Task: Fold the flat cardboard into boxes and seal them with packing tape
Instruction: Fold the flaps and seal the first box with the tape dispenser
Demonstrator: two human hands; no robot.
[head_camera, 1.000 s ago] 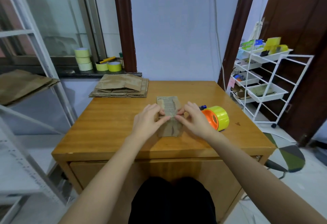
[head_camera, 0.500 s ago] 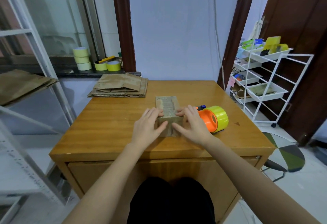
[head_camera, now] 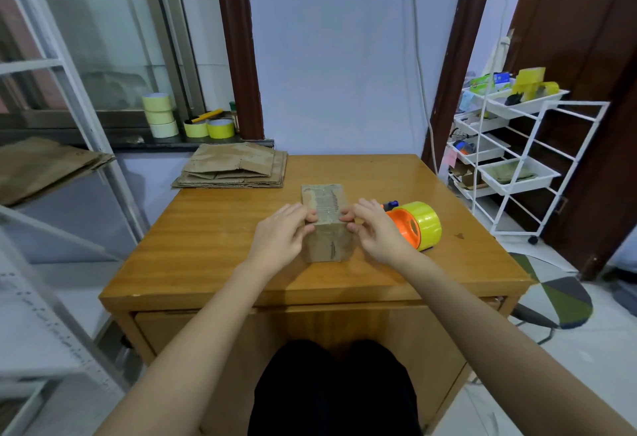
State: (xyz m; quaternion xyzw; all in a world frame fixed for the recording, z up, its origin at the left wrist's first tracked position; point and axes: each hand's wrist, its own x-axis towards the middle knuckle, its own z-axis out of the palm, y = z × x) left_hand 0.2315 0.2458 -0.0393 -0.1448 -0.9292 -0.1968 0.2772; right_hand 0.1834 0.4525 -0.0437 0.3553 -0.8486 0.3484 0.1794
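Observation:
A small brown cardboard box [head_camera: 327,229] stands in the middle of the wooden table [head_camera: 213,249], long side pointing away from me. My left hand [head_camera: 284,234] holds its left side, fingertips curled over the top edge. My right hand [head_camera: 374,230] holds its right side the same way. An orange tape dispenser with a yellow roll [head_camera: 415,225] lies just right of my right hand. A stack of flat cardboard [head_camera: 234,168] rests at the table's far left corner.
Several tape rolls [head_camera: 160,115] sit on the window sill behind the table. More flat cardboard [head_camera: 44,167] lies on a metal shelf at the left. A white wire trolley [head_camera: 513,160] with trays stands at the right, by a dark door.
Both hands slid from pressing on the box's top to its two sides, then shifted slightly forward, fingertips now curled over its top edges. The box stays in place.

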